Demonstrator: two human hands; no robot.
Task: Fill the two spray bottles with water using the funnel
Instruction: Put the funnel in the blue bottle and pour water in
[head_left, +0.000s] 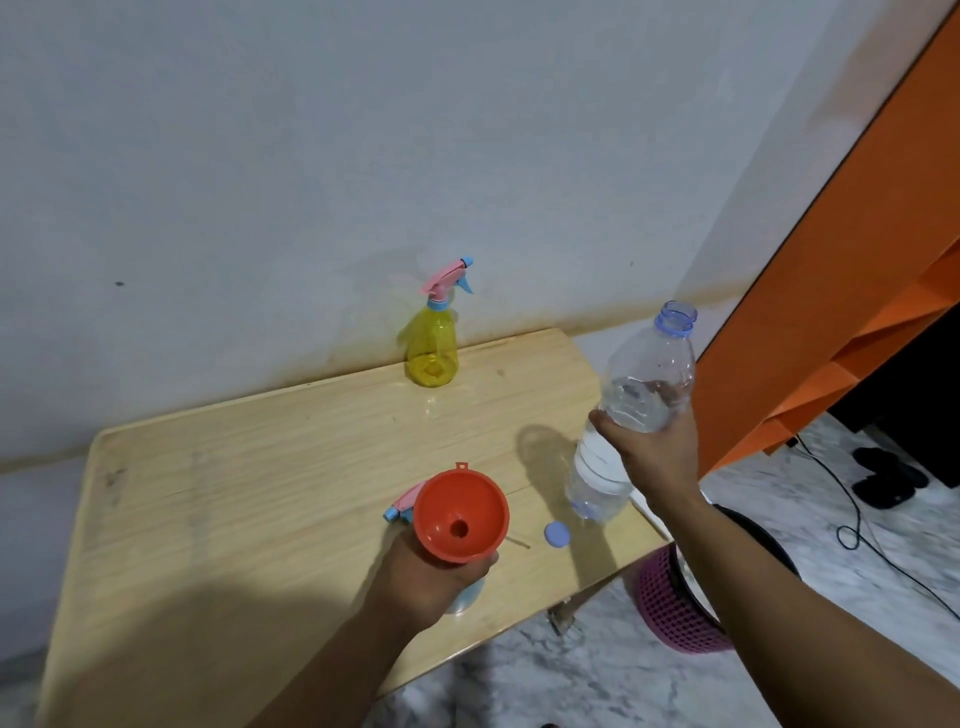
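An orange funnel (461, 514) sits in the neck of a pale blue spray bottle (466, 597), which is mostly hidden under it. My left hand (426, 577) grips that bottle just below the funnel. A pink and blue spray head (402, 506) lies on the table behind the funnel. My right hand (652, 447) holds an uncapped clear water bottle (634, 410) upright, lifted to the right of the funnel, with water in it. Its blue cap (557, 534) lies on the table. A yellow spray bottle (432, 345) with its pink head on stands at the table's far edge.
The wooden table (234, 493) stands against a white wall. To the right, on the marble floor, are a pink basket (670, 603), a black cable (852, 519), dark footwear (888, 475) and an orange cabinet (841, 291).
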